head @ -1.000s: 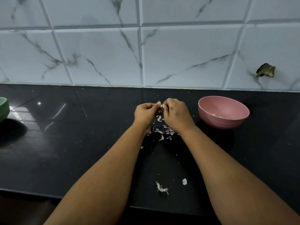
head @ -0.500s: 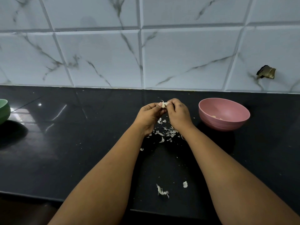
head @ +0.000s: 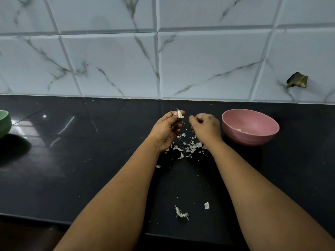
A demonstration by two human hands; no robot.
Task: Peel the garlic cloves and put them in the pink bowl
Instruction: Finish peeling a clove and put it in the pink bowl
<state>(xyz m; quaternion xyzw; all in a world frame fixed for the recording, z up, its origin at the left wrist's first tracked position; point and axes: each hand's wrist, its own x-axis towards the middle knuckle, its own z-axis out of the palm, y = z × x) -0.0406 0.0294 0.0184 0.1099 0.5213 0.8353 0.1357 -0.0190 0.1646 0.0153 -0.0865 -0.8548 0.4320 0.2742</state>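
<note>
Sitting at the far left edge of the black table (head: pixel 72 169) is a green bowl (head: pixel 4 124). The left hand (head: pixel 166 129) pinches a garlic clove (head: pixel 179 114) at its fingertips. Just beside it, apart, the right hand (head: pixel 205 128) is curled; whether it holds anything I cannot tell. Peel scraps (head: pixel 188 148) lie below both. The pink bowl (head: pixel 250 127) stands just right of that hand.
</note>
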